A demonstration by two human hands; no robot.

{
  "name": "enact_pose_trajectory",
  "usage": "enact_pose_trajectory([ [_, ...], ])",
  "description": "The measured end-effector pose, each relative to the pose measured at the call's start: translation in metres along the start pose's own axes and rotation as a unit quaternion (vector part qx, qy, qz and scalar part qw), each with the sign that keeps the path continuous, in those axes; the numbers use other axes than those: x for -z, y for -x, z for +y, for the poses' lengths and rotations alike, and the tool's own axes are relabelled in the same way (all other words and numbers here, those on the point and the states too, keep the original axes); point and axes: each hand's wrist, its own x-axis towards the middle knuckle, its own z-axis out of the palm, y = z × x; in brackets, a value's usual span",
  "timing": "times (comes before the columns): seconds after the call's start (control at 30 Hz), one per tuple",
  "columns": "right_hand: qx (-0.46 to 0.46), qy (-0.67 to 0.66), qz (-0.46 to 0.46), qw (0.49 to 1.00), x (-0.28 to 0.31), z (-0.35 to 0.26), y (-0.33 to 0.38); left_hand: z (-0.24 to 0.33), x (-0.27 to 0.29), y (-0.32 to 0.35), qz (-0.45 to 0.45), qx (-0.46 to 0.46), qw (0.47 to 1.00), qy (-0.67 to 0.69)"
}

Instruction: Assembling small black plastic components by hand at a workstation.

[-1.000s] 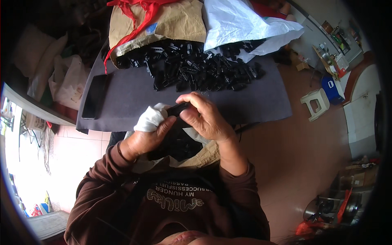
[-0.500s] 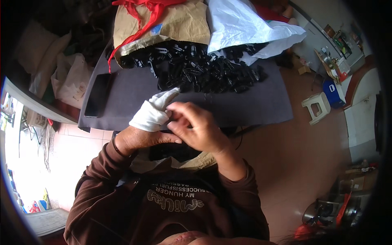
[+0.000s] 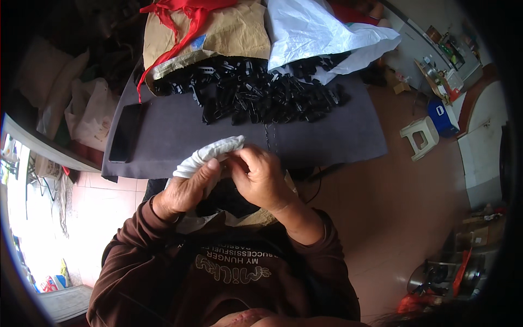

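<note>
My left hand wears a white cloth glove over the fingers, while its thumb is bare. The gloved fingers point right and slightly away, with the thumb pressed in against them. Close against them is my right hand, bare, its thumb and fingertips pinched together just beside the left thumb tip. Whatever is between the fingers of either hand is too small or hidden to make out. Beyond both hands, a heap of small black plastic clip-like parts lies on the table's dark grey cloth.
A brown paper sack with a red strip and a white sack lie behind the heap, open toward it. At the table's left lies a black phone. A white stool stands on the floor at right.
Both hands have come slightly nearer to me. My left hand has turned, bringing its thumb up against the gloved fingers. My right fingertips have closed together beside it.
</note>
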Motion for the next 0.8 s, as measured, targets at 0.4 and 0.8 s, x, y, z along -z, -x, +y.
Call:
enact_pose_trajectory([
  [0.4,-0.056,-0.074,-0.089,0.992,0.014,0.008,-0.005,0.008,0.001,0.001,-0.024,0.094,0.995,-0.008],
  [0.8,-0.106,0.238,0.037,0.965,0.043,0.058,-0.013,0.008,0.071,-0.040,0.225,0.007,0.717,-0.660],
])
